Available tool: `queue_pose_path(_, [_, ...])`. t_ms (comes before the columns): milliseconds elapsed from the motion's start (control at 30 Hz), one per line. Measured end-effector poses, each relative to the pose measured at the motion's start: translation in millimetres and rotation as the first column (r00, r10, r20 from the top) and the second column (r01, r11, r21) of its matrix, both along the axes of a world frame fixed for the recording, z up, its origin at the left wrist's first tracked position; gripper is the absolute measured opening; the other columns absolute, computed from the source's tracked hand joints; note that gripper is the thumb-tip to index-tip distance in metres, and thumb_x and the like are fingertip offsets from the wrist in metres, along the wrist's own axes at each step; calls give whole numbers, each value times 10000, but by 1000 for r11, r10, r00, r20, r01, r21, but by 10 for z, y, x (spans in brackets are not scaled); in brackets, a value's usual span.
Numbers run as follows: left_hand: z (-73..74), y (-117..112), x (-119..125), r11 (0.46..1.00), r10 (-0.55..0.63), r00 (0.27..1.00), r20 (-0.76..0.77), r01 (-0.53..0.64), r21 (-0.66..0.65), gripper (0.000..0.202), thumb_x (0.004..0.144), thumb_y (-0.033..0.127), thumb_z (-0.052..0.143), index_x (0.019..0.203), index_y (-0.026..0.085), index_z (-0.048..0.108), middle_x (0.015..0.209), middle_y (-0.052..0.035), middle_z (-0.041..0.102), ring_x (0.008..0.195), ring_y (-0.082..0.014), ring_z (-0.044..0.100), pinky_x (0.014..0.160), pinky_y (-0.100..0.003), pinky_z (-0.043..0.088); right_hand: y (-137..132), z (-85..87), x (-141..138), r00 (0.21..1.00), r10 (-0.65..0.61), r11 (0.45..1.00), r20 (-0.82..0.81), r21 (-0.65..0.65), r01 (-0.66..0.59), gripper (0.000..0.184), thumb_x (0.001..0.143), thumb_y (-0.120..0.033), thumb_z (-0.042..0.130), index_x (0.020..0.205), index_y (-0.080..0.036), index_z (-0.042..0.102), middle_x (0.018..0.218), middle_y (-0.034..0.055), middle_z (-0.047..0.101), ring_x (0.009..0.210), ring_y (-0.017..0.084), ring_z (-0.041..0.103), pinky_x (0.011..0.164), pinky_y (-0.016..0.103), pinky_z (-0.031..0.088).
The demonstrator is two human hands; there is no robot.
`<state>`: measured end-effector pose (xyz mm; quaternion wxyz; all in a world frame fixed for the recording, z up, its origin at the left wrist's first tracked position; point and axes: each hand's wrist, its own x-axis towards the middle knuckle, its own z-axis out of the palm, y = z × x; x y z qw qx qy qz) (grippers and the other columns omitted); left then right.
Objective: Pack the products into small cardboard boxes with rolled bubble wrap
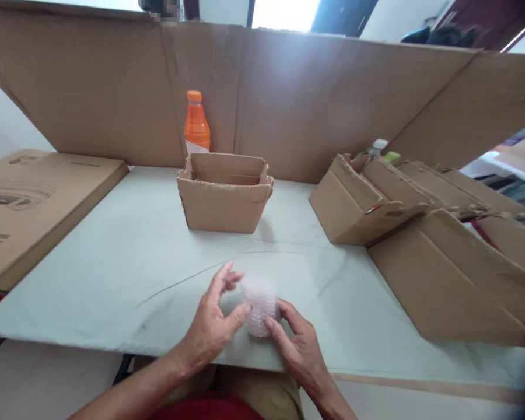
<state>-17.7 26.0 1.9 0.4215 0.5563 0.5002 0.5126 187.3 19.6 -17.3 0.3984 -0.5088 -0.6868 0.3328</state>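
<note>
A small upright roll of bubble wrap (261,306) stands on the pale table near its front edge; whether anything is inside it I cannot tell. My right hand (298,338) grips its right side, with the thumb at the front and the fingers behind the edge. On the other side, my left hand (216,315) is open with its fingers spread. The left thumb tip reaches the wrap's left face, while the other fingers are held apart from it.
An open cardboard box (223,204) stands beyond the hands, with an orange bottle (196,123) behind it. More cardboard boxes (441,280) with things inside line the right. A flat printed carton (39,204) lies left. A tall cardboard panel (310,105) closes off the back.
</note>
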Motion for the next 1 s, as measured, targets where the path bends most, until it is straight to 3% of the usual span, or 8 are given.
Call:
queue_pose_path(100, [326,470,-256,848,263,901,-346,-45,529,644,903,178,610,1499,221,372,1393,-137,595,1325,-259,536,1120,-459,422,45,-27,138,997,-71,997,-34,-39,69,290,926,-395,606,1107,-187,698,947,46,752,821,176,700,754,229,561])
queue_pose_path(200, [674,1097,-457,654,501,733,-459,26,756,622,887,87,532,1487,176,397,1427,-153,571,1427,-283,430,1171,-499,351,66,-53,228,993,-108,991,-43,-81,104,324,910,-434,619,1080,-175,715,941,57,758,823,189,710,750,237,573])
queue_pose_path(300, [830,1591,-548,673,561,603,-567,65,736,582,844,40,491,1423,101,480,1253,-154,683,1280,-286,567,1149,-518,350,52,-89,260,991,-122,987,-54,-110,115,358,898,-461,624,1074,-167,730,939,68,763,830,200,721,748,244,584])
queue_pose_path(400, [821,1732,-579,669,564,584,-584,93,738,518,823,8,471,1326,88,567,953,-89,749,909,-223,676,1014,-457,451,40,-115,312,988,-146,983,-56,-119,139,377,883,-473,641,1079,-167,744,946,75,772,822,202,728,747,242,592])
queue_pose_path(533, [791,1390,-610,598,549,635,-543,155,786,460,852,-5,485,1285,119,580,915,-59,743,835,-201,644,906,-397,483,87,-79,504,970,-233,971,-73,-67,228,389,836,-488,695,1043,-164,754,928,84,780,794,205,735,728,237,599])
queue_pose_path(633, [821,905,-620,612,501,653,-568,197,766,478,855,-26,508,1303,133,560,934,-65,734,866,-202,642,920,-399,476,161,70,678,939,-328,945,-107,-34,326,397,791,-486,746,1017,-161,752,869,77,778,740,202,729,685,244,605])
queue_pose_path(833, [899,-46,-672,658,280,674,-683,383,648,497,848,-51,562,1320,102,553,1010,-86,744,957,-193,653,1006,-442,440,223,728,682,868,-450,873,-209,103,477,416,718,-465,832,1038,-210,761,926,60,780,767,190,723,700,265,618])
queue_pose_path(1000, [870,-271,-918,698,329,632,-702,337,631,546,830,24,667,1341,166,538,1099,-72,748,1017,-201,672,1076,-450,418,238,1336,402,899,-416,834,-138,335,438,411,747,-481,824,1084,-261,741,990,64,760,812,231,705,751,374,607])
